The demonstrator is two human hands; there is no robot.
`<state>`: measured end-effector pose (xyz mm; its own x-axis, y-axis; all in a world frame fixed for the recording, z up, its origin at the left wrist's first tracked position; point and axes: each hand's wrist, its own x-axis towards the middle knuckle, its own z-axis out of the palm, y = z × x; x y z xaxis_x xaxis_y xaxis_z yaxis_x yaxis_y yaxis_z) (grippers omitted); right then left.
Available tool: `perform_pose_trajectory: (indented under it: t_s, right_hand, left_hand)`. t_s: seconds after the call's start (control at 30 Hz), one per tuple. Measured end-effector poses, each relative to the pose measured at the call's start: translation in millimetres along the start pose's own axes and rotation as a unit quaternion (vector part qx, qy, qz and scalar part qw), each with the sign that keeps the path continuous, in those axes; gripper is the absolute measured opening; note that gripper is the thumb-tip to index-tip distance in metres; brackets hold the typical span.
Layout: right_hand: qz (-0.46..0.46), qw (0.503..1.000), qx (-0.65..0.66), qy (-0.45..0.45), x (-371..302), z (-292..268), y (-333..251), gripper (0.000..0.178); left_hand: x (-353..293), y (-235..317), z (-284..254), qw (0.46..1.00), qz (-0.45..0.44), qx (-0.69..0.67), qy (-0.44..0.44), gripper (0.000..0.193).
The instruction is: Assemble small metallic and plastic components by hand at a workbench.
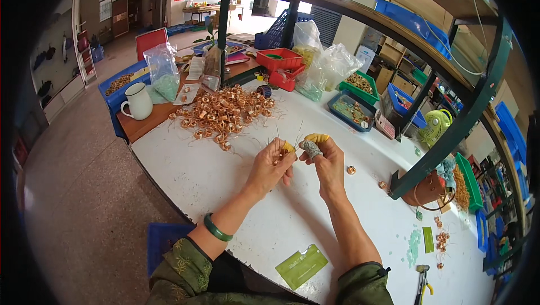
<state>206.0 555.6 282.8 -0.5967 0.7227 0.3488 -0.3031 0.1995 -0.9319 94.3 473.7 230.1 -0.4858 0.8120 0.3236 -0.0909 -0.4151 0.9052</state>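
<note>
Wires (298, 135) at left hand (274, 164): pointing up in view, long axes near-vertical.

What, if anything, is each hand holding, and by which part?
Thin wires show between left hand and right hand; any held piece, and where it is gripped, cannot be told.

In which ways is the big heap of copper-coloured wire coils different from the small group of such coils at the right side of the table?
Size: the big heap has many coils; the small group has only a few.
Arrangement: the big heap is piled up, while the small group forms a loose strip beside a green card.
Shared: both consist of copper-coloured coils.
</note>
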Motion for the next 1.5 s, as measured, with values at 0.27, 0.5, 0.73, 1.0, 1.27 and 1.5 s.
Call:
perform_pose_trajectory:
  t_s: [0.27, 0.5, 0.73, 1.0, 1.27, 1.5]
  right_hand:
    - [0.000, 1.000, -0.026, 0.011, 4.7, -12.0, 12.3, 0.034]
    - [0.105, 0.993, 0.024, -0.044, 11.4, -29.7, 1.1, 0.034]
    - [0.102, 0.992, 0.074, -0.005, 10.0, -20.9, -0.7, 0.032]
    - [0.094, 0.991, 0.086, -0.034, 6.7, -15.1, -5.7, 0.032]
    - [0.048, 0.999, 0.011, 0.013, 8.1, -11.5, 6.7, 0.037]
    - [-0.124, 0.938, -0.286, -0.149, -4.6, -0.8, 73.8, 0.038]
  left_hand:
    - [-4.2, 11.4, 8.2, 0.984, 0.046, 0.173, 0.012, 0.009]
    - [1.3, 3.7, -0.9, 0.995, 0.025, 0.087, -0.033, 0.009]
    - [2.5, -0.6, -1.9, 0.998, -0.008, 0.047, -0.044, 0.007]
    - [0.8, -1.2, -3.4, 0.997, -0.011, 0.055, -0.059, 0.012]
    - [4.3, 19.9, -4.7, 0.993, -0.006, -0.086, 0.076, 0.013]
    - [11.0, 17.1, -19.1, 0.966, -0.017, -0.185, 0.181, 0.014]
